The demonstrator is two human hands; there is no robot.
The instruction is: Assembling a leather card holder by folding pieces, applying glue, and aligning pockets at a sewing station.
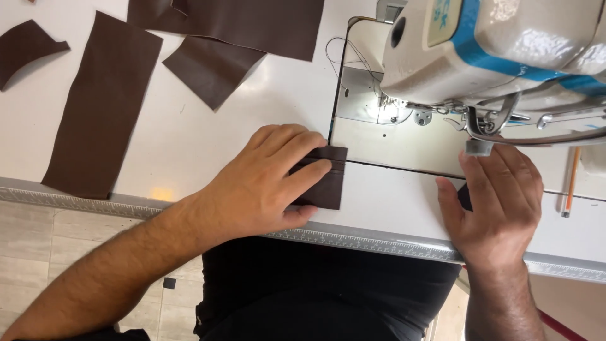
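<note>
1. A small dark brown leather piece (325, 180) lies flat on the white table (189, 132), close to the front edge, just left of the sewing machine's flat metal plate (391, 142).
2. It looks like a few layers stacked like steps, with thin lines across it.
3. The left hand (265, 183) lies flat on this piece with fingers stretched out. It presses down and does not grip. The thumb touches the bottom edge of the piece.
4. The right hand (499, 202) lies open and flat on the table, under the sewing machine head (499, 50). A bit of something dark peeks out by its thumb, but I cannot tell what it is.
5. The two hands are well apart.
6. There is one sewing machine. It is cream with a blue stripe, and a small light shines near its needle (382, 107).
7. Four more brown leather pieces lie at the back left of the table: one long strip (101, 107), one small curved scrap (25, 47), one big sheet (252, 22) and one slanted piece (211, 69).
8. One orange pencil (571, 183) lies at the far right.
9. A ruler strip (360, 239) runs along the table's front edge.
</note>
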